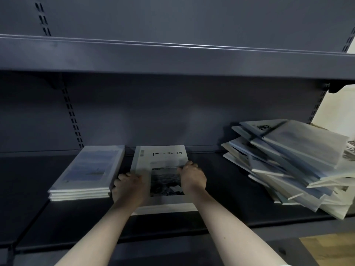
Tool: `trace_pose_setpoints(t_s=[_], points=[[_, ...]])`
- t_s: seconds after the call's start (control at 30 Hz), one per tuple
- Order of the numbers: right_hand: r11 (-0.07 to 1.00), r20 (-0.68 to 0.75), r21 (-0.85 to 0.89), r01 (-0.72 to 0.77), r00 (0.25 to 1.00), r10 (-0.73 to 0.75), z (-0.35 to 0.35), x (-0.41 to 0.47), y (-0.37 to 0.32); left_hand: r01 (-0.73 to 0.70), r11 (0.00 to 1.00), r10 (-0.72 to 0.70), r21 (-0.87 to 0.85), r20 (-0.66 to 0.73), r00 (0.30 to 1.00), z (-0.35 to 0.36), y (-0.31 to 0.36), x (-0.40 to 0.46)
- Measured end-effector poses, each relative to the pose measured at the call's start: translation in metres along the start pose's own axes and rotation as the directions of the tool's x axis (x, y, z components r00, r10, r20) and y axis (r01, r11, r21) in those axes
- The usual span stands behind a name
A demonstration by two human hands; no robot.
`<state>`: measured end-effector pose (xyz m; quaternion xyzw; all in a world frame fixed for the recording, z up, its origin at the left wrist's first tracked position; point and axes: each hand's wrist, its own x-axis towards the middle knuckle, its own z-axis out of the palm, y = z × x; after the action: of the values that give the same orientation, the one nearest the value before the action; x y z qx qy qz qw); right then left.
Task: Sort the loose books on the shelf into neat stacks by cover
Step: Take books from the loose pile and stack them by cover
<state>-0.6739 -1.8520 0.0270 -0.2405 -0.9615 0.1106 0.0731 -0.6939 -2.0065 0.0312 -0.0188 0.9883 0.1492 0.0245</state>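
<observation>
A white book titled "Time & Memory" (163, 160) with a dark mountain photo lies on top of a small stack in the middle of the dark shelf (221, 189). My left hand (127, 187) grips the stack's left edge, fingers curled round it. My right hand (192, 176) rests on the cover near its right side, with fingers bent onto the book. To the left sits a neat stack of blue-covered books (86, 173). On the right a messy, slanting pile of loose books (292, 162) leans over the shelf's right end.
An upper shelf (172, 58) overhangs closely above. The slotted back panel (73, 116) stands behind the books. Wooden floor (330, 250) shows at the lower right, beyond the shelf's front edge.
</observation>
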Motion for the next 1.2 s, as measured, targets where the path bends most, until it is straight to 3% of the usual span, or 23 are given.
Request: trace_pose_setpoints(t_s=[0.4, 0.87, 1.2], points=[[0.998, -0.051, -0.054, 0.027, 0.998, -0.03, 0.006, -0.001, 0.001, -0.004, 0.997, 0.008, 0.083, -0.049, 0.999, 0.007, 0.001, 0.003], [0.999, -0.023, -0.038, 0.039, 0.999, -0.04, -0.003, -0.008, 0.006, -0.093, 0.993, 0.076, -0.079, -0.198, 0.977, 0.012, -0.01, 0.001], [0.973, -0.071, -0.214, 0.085, 0.992, -0.102, -0.033, -0.008, 0.017, -0.221, 0.957, 0.185, -0.186, -0.192, 0.964, -0.015, 0.004, -0.002]])
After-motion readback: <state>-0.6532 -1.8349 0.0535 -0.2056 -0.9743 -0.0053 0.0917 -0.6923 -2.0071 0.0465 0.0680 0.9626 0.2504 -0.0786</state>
